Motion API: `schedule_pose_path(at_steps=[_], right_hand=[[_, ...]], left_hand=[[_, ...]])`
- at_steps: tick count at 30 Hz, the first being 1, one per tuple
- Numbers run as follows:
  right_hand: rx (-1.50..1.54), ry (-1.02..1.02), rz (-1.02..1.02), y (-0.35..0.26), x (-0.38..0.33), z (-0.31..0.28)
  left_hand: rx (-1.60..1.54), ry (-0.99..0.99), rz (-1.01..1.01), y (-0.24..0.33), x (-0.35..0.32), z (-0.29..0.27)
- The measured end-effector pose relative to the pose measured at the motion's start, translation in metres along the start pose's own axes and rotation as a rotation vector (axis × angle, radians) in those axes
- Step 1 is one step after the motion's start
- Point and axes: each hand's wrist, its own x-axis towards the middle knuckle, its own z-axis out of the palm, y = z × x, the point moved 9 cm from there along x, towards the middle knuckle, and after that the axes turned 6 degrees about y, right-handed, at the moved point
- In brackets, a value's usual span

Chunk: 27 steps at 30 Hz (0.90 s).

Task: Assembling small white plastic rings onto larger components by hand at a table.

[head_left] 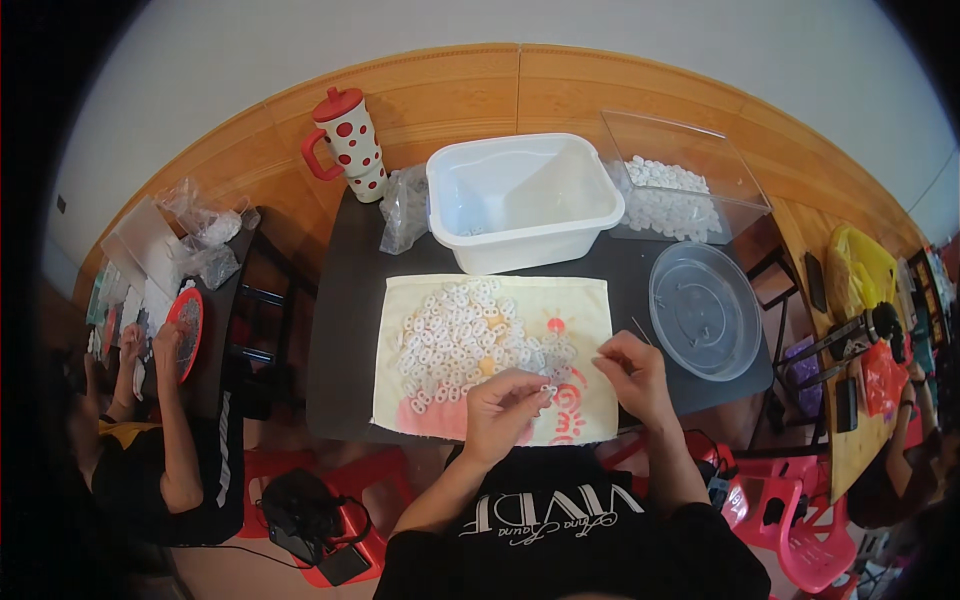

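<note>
While your left hand [503, 403] pinches one white ring [547, 389] and right hand [632, 373] pinches a needle [640, 330], most rings [460, 335] lie loose mid-frame.

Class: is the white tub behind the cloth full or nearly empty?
Nearly empty. The white tub shows bare inner walls and floor, with only a few small pieces at the bottom.

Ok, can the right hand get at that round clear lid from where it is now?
Probably yes. The right hand sits at the cloth's right edge, and the lid lies just to its right on the table, with only bare tabletop between them. The hand seems to pinch something thin, so it may not be free.
</note>
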Motion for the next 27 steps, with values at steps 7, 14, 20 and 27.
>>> schedule_pose_path(at_steps=[7,14,20,27], right_hand=[[0.459,-0.076,-0.088,-0.044,-0.010,0.040],[0.372,-0.101,-0.182,-0.055,-0.010,0.044],[0.301,-0.134,-0.252,-0.062,-0.012,0.047],[0.335,-0.195,-0.250,-0.058,-0.012,0.048]], left_hand=[[-0.057,-0.008,0.022,-0.001,-0.004,0.006],[-0.051,0.006,0.016,0.002,-0.008,0.003],[-0.067,0.020,0.015,0.000,-0.008,0.000],[-0.057,0.050,0.006,-0.001,-0.010,-0.001]])
